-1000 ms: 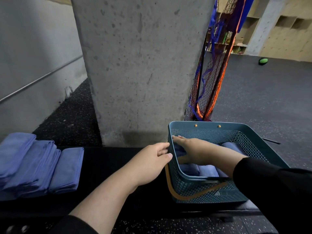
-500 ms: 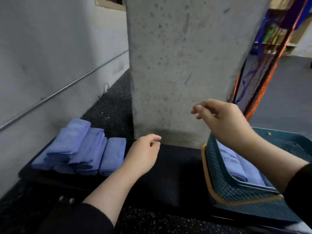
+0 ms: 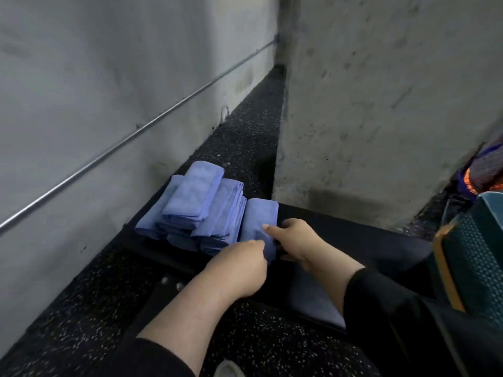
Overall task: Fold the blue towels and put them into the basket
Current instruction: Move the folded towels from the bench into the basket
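Both hands are at the nearest blue terry-cloth towel [image 3: 258,221], a folded oblong lying on the black padded table [image 3: 353,240] at the pillar-side edge of the blue towel pile [image 3: 196,210].

Right hand [image 3: 295,239]: laid along the towel's pillar-side edge, index finger extended onto the cloth, remaining fingers curled beside and under it. It appears to be closing on the towel; a completed grip cannot be confirmed.

Left hand [image 3: 239,265]: at the towel's near end, fingers drawn together at the cloth. Whether it pinches the fabric or only touches it cannot be told.

Location of task items: the pile sits on the table, on the wall side of the grey concrete pillar [image 3: 381,104]. It consists of several folded or rolled towels stacked in overlapping layers; an exact count is not possible. The teal perforated plastic basket with an orange trim [image 3: 473,257] stands on the far side of the pillar from the pile, well apart from it, and is cut off by the frame edge. Its contents are not visible.

Assessment of progress: the task is judged incomplete. A substantial pile remains outside the basket. The towel in hand is not yet lifted; it looks loosely rolled and probably wants refolding before transfer. How many towels are already in the basket cannot be determined.
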`<action>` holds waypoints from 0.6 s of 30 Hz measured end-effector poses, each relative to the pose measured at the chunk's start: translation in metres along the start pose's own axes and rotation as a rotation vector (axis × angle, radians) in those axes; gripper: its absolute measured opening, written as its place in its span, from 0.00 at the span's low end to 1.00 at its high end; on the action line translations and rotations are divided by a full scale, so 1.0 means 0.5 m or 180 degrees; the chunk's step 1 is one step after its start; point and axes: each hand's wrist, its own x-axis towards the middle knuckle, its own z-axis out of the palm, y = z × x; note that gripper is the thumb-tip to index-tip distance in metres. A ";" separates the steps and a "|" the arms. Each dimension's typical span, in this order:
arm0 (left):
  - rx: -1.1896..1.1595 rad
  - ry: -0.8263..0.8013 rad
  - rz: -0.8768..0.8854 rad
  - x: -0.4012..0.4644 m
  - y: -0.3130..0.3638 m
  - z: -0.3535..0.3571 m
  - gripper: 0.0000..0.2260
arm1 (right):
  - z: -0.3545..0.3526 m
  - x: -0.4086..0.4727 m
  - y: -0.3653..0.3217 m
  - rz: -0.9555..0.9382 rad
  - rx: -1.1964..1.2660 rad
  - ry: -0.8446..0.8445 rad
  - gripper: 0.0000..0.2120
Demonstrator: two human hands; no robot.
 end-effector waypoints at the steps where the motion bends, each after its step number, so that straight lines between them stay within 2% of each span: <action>1: 0.0001 -0.0053 0.0040 0.001 -0.006 0.001 0.15 | 0.015 0.014 -0.002 0.0028 0.0036 0.0057 0.24; 5: -0.0113 -0.0061 0.0050 0.005 -0.013 -0.012 0.13 | 0.053 0.035 -0.017 0.0285 0.0258 0.0065 0.22; 8: -0.0385 0.0424 -0.0090 0.003 -0.013 -0.031 0.15 | 0.057 0.028 -0.016 0.0412 0.0713 0.0022 0.16; 11: -0.1049 0.1136 -0.0204 -0.002 -0.011 -0.052 0.12 | 0.033 -0.001 -0.016 0.0093 0.1111 0.0187 0.10; 13: -0.1813 0.1321 -0.0232 -0.004 -0.001 -0.068 0.13 | 0.000 -0.034 -0.022 -0.0403 0.1001 0.0442 0.09; 15: -0.2976 0.1089 -0.0399 -0.014 0.019 -0.082 0.16 | -0.045 -0.069 -0.028 -0.0986 0.0501 0.0702 0.11; 18: -0.4504 0.0163 -0.0666 -0.024 0.044 -0.097 0.26 | -0.118 -0.114 -0.026 -0.2198 -0.0897 0.1229 0.16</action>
